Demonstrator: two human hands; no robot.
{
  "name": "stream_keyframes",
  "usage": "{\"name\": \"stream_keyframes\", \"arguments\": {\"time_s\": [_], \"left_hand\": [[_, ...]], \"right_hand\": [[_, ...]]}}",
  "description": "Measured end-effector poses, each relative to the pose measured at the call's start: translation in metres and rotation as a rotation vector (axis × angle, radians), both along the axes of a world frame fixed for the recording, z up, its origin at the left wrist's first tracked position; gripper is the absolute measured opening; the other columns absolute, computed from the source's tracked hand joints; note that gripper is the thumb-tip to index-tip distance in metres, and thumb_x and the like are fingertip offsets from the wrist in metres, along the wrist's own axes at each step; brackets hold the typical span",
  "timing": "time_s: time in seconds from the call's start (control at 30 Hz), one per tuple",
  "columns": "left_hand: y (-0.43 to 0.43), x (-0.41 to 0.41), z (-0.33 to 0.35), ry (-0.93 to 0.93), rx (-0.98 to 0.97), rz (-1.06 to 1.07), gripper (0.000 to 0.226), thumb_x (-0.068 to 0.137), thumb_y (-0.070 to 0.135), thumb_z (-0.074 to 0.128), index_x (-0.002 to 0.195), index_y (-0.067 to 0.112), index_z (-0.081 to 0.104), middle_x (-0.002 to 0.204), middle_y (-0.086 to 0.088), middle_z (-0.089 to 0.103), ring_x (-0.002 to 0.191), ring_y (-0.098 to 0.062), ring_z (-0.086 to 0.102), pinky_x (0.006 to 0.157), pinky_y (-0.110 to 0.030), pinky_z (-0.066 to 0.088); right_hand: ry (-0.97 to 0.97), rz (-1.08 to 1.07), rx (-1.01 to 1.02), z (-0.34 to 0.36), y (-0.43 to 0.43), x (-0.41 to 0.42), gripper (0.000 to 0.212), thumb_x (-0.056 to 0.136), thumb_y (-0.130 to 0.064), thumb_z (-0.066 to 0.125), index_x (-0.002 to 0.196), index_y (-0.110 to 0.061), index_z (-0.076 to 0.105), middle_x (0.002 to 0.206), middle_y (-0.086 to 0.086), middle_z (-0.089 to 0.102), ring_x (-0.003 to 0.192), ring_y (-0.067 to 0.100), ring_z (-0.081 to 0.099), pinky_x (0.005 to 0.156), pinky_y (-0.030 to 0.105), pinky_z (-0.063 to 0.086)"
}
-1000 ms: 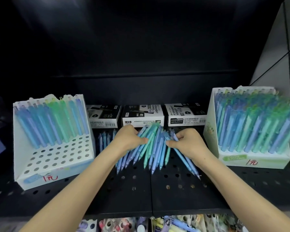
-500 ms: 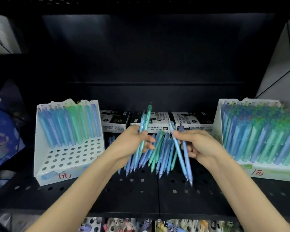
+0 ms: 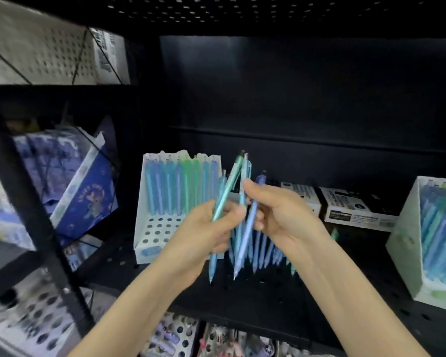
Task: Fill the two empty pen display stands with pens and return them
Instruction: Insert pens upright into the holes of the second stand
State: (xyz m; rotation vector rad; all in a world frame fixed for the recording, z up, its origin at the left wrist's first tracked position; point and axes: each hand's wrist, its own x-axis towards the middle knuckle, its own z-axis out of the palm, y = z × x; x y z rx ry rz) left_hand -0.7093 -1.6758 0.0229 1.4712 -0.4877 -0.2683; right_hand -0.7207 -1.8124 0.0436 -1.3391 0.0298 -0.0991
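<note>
My left hand [image 3: 206, 233] grips a teal pen [image 3: 225, 191] and other blue pens, held upright above the black shelf. My right hand [image 3: 281, 215] holds a few blue pens [image 3: 250, 222] right beside it, fingers curled round them. More loose blue and green pens [image 3: 268, 251] lie on the shelf behind my hands. The left white display stand [image 3: 152, 228] carries one back row of pens, with rows of open holes in front. The right white stand [image 3: 407, 235] is packed with blue and green pens.
Black and white marker boxes [image 3: 355, 207] line the back of the perforated black shelf [image 3: 255, 300]. A black upright post [image 3: 29, 202] divides off the neighbouring bay, where blue boxed goods [image 3: 85, 191] stand. Stationery fills the shelf below.
Both hands have lifted pens off the shelf pile and brought them together upright. The view has swung left, so the stands now sit further right.
</note>
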Motion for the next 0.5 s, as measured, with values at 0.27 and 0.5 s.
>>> {"name": "stream_keyframes", "arguments": {"time_s": [0.27,0.5], "left_hand": [[0.06,0.012,-0.004,-0.069,0.0,0.325,0.014,0.09,0.025,0.058,0.084,0.013,0.053,0.046,0.013,0.031,0.039,-0.004,0.026,0.041,-0.015,0.027],[0.1,0.029,-0.001,-0.125,0.006,0.476,0.019,0.091,0.024,0.057,0.096,0.006,0.057,0.041,0.015,0.034,0.036,-0.002,0.029,0.039,-0.011,0.029]], "right_hand": [[-0.181,-0.16,-0.17,0.007,0.035,0.014,0.028,0.091,-0.03,0.055,0.088,-0.005,0.069,0.055,0.004,0.055,0.047,0.012,0.055,0.053,0.023,0.053],[-0.377,-0.339,-0.692,0.02,0.042,0.04,0.015,0.098,-0.022,0.042,0.091,-0.019,0.054,0.085,0.008,0.065,0.062,0.01,0.064,0.071,0.037,0.057]]}}
